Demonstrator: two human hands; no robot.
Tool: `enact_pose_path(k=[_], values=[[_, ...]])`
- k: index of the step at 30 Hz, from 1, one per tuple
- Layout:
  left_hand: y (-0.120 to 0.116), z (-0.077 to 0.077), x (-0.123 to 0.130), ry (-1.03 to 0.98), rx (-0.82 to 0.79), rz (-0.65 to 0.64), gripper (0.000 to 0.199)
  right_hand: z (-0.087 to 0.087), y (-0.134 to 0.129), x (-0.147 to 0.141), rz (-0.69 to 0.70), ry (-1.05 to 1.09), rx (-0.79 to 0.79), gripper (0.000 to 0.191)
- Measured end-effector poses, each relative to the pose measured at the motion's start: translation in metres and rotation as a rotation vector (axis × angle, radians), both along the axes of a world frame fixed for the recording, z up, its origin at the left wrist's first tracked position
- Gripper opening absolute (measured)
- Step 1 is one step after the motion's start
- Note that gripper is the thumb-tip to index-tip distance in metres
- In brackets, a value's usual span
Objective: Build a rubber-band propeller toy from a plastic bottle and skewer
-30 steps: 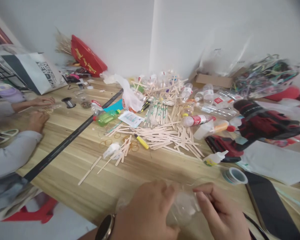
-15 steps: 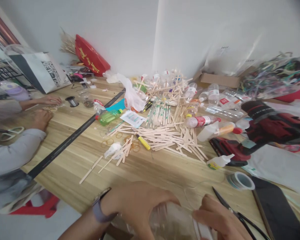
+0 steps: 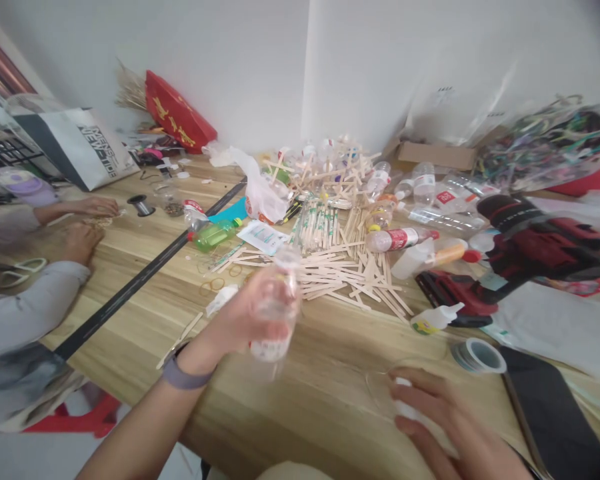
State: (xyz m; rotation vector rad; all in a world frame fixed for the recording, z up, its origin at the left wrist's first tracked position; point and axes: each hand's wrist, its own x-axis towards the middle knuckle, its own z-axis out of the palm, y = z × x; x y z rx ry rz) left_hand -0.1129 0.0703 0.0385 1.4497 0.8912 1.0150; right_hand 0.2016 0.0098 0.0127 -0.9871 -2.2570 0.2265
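My left hand (image 3: 253, 310), with a grey watch strap at the wrist, is wrapped round a clear plastic bottle (image 3: 275, 303) with a red and white label. The bottle is held nearly upright over the middle of the table and is blurred by motion. Low on the right, the fingers of my right hand (image 3: 437, 413) are curled about a small white object (image 3: 405, 398); its kind is unclear. Thin clear line loops on the wood beside these fingers, near a spool (image 3: 479, 355).
Flat wooden sticks (image 3: 340, 277) lie heaped beyond the left hand, with plastic bottles (image 3: 403, 239) behind. A glue bottle (image 3: 435, 319), a red and black power drill (image 3: 525, 260) and a phone (image 3: 555, 413) are at right. Another person's hands (image 3: 85, 240) work at left.
My left hand has lifted the bottle up and forward from the table's front edge, away from my right hand. My right hand stays low on the right, now over where the scissors showed.
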Motion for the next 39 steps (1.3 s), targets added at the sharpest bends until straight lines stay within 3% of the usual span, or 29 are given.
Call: enact_pose_path(k=[2,4,7,11,17,23,27,30,34,37,39], values=[[0.016,-0.008,0.001,-0.143,0.007,0.344,0.072,-0.006,-0.002,-0.012,0.039,-0.042,-0.079,0.024],[0.03,-0.017,0.004,-0.184,0.077,0.58,0.076,-0.013,-0.005,-0.021,0.064,-0.053,-0.138,0.023],[0.044,-0.03,0.01,-0.113,0.175,0.696,0.077,-0.026,-0.008,-0.023,0.074,-0.069,-0.185,0.024],[0.045,-0.048,0.017,-0.002,0.293,0.718,0.07,-0.037,-0.007,-0.018,0.085,-0.096,-0.236,0.027],[0.035,-0.062,0.019,0.138,0.295,0.742,0.067,-0.037,-0.009,-0.022,0.066,-0.136,-0.308,0.029],[0.029,-0.07,0.016,0.112,0.302,0.71,0.092,-0.033,-0.01,-0.027,0.071,-0.187,-0.344,0.034],[0.028,-0.074,0.014,0.097,0.445,0.748,0.107,-0.031,-0.011,-0.03,0.072,-0.213,-0.401,0.034],[0.028,-0.072,0.01,0.168,0.582,0.773,0.106,-0.029,-0.012,-0.032,0.056,-0.229,-0.443,0.033],[0.017,-0.057,0.007,0.228,0.788,0.822,0.101,-0.031,-0.014,-0.033,0.019,-0.216,-0.449,0.031],[-0.01,-0.043,0.015,0.203,1.095,0.922,0.085,-0.035,-0.016,-0.033,-0.06,-0.16,-0.433,0.031],[-0.034,-0.037,0.029,0.297,1.09,0.819,0.074,-0.038,-0.017,-0.034,-0.122,-0.121,-0.42,0.031]])
